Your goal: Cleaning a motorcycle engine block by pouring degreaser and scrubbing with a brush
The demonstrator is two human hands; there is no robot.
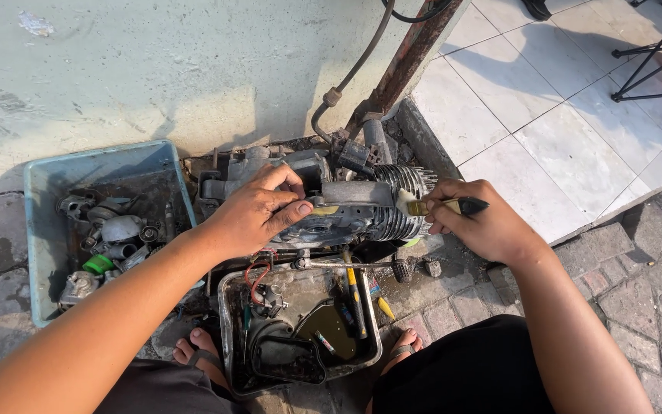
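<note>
– Ground? Surroundings?
– Brick paving [637, 299], blue bin [40, 230] of parts left, metal tray [227, 307] below.
– Hands?
– Left hand [258, 211] clasps engine [346, 207] by wall; right hand [476, 222] pinches brush [453, 205] on fins.

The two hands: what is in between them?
In the head view, the small engine's finned cylinder sits between the left hand and the right hand, which holds a brush.

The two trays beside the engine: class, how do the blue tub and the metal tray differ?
The blue tub is light blue plastic with high walls; the metal tray is grey, shallower and grimy. The blue tub sits left of the left hand and holds loose metal parts; the metal tray lies below the engine, holding tools and dark liquid. Both are rectangular and rest on the ground.
</note>
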